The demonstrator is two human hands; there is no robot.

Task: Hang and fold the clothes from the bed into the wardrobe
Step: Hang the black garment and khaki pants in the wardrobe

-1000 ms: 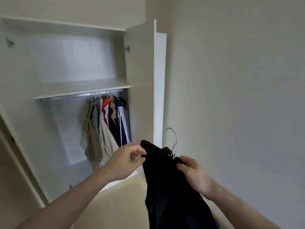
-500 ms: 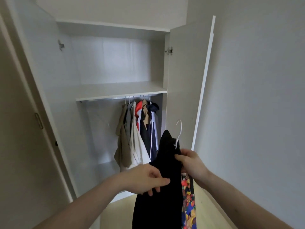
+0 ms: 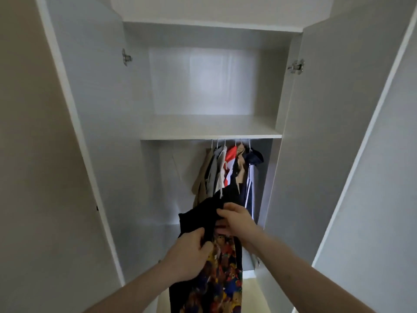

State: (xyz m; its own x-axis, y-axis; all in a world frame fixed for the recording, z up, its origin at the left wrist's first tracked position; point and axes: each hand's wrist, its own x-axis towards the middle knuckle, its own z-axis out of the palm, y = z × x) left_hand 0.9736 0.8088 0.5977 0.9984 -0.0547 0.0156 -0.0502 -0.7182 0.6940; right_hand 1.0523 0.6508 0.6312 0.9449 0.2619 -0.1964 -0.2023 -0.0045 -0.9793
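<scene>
So you're standing square in front of the open wardrobe (image 3: 209, 91), both doors swung wide, and you've got the black garment (image 3: 200, 219) held up between your hands right at the opening, below the shelf (image 3: 209, 132) and just in front of the clothes already hanging there. Your left hand (image 3: 189, 256) has its grip closed on the black fabric at the lower left side, fingers curled in and pinching a fold of it. Your right hand (image 3: 237, 219) is clamped on the top of the garment from the right, thumb over the top and fingers tucked underneath. A bit of white hanger (image 3: 221, 192) pokes up out of the garment's top, hook pointing up toward the row of hung clothes (image 3: 228, 172), which sit bunched toward the right end under the shelf: beige, grey, a red and white one, tan, and a navy one with white stripes nearest the right wall. Below your hands the garment's colourful printed panel (image 3: 222, 274) hangs straight down, full of yellow, red and blue shapes, with black fabric on either side of it. The shelf itself has nothing on it that I can see. A strip of light floor (image 3: 250, 297) shows at the bottom right.
</scene>
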